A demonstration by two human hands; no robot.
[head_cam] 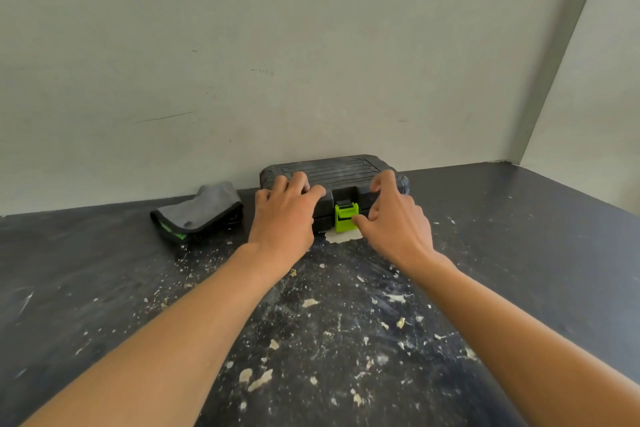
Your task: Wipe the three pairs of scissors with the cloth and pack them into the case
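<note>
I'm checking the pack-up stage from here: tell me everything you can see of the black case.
The black case looks like moulded hard plastic with a ribbed lid. It lies flat on the dark, speckled table, its back against the wall, lid down. A bright green latch sits at the middle of its front edge. The left hand rests on the lid's left part; the right hand lies on the right part, its thumb touching the latch. Whether the latch is fully snapped cannot be told. A folded grey cloth lies to its left, apart.

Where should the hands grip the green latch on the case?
Take the green latch at its lower edge, from the front. It sits mid-front on the closed case, and the right hand already has its thumb there while the left hand steadies the lid.
</note>
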